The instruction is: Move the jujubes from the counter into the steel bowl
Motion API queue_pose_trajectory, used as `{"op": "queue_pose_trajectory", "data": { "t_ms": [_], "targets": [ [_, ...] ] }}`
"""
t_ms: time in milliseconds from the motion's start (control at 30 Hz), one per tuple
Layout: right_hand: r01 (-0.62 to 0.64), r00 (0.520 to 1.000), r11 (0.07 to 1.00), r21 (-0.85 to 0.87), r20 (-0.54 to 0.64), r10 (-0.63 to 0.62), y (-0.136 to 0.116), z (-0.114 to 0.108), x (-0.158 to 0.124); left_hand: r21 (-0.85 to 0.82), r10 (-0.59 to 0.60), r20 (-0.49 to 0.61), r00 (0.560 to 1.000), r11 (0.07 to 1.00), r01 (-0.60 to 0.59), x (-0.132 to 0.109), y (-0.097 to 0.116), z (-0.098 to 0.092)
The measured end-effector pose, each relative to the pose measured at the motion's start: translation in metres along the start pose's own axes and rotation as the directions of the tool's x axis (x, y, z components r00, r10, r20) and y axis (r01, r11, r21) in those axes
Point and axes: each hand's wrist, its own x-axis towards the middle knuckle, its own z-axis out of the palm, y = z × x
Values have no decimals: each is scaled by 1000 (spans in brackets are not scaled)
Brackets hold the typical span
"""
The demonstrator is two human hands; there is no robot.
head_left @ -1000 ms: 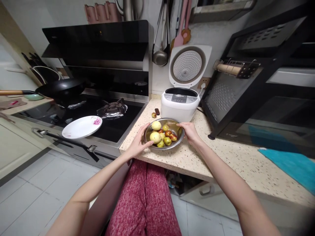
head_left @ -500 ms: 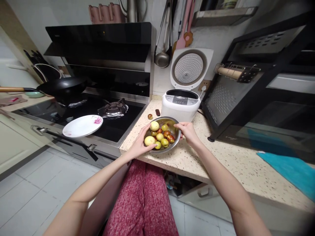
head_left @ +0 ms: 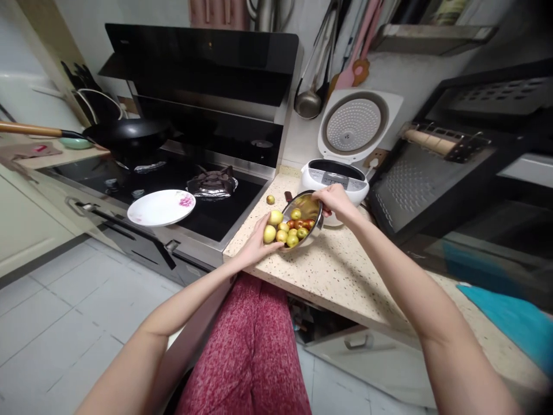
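The steel bowl was held tilted over the tabletop, near its front edge, with the low side turned toward the person. Small green, yellow and red fruit lay heaped at that low rim. The raised far rim was pinched in the grip of the right hand — apparently what kept the bowl tipped. The left hand was spread and cupped against the low rim, likely so that nothing rolled out. One loose fruit lay beyond — an open rice cooker behind.
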Motion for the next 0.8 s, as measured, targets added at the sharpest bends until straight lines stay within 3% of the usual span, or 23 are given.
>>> {"op": "queue_pose_trajectory", "data": {
  "t_ms": [167,600,800],
  "targets": [
    [-47,997,988,-146,-72,37,-10,1,10,3,-18,18,1000,1000,18,1,-3,-1],
    [-36,996,859,-511,-88,-10,-39,5,18,85,-3,77,997,996,-3,-3,-3,2],
    [-19,995,782,-623,-84,-44,-53,10,6,175,86,111,990,979,-104,-5,-8,5]
  ]
}}
